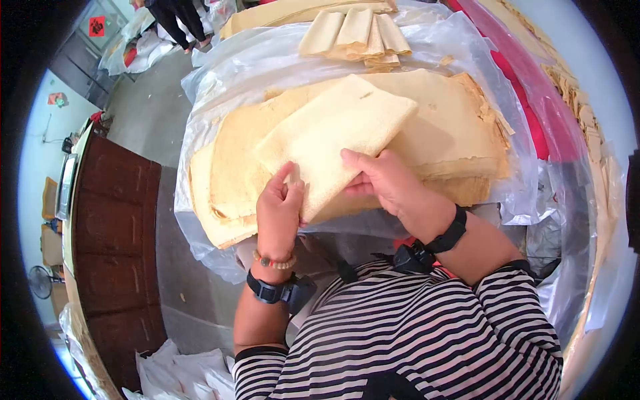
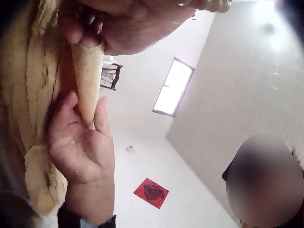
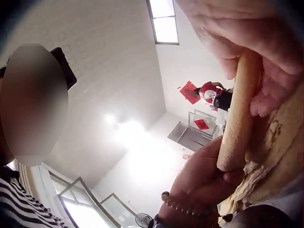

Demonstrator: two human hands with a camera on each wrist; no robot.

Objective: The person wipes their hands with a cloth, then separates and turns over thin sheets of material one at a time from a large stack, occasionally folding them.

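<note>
A folded pale-yellow sheet (image 1: 340,127), which looks like bean curd skin, is held tilted over a stack of larger sheets (image 1: 460,127). My left hand (image 1: 280,207) grips its near left corner, thumb uppermost. On the near right edge, my right hand (image 1: 387,180) pinches it with the thumb on top and fingers beneath. Seen edge-on in the left wrist view, the folded sheet (image 2: 87,80) runs between both hands as a narrow band. The right wrist view shows its rounded fold (image 3: 240,114). The stack below has ragged, layered edges.
Several smaller folded pieces (image 1: 357,33) lie at the table's far side, on clear plastic sheeting (image 1: 267,57). A dark brown wooden cabinet (image 1: 117,247) stands to the left. White bags (image 1: 187,370) lie on the floor. Another person's legs (image 1: 177,23) show at the far left.
</note>
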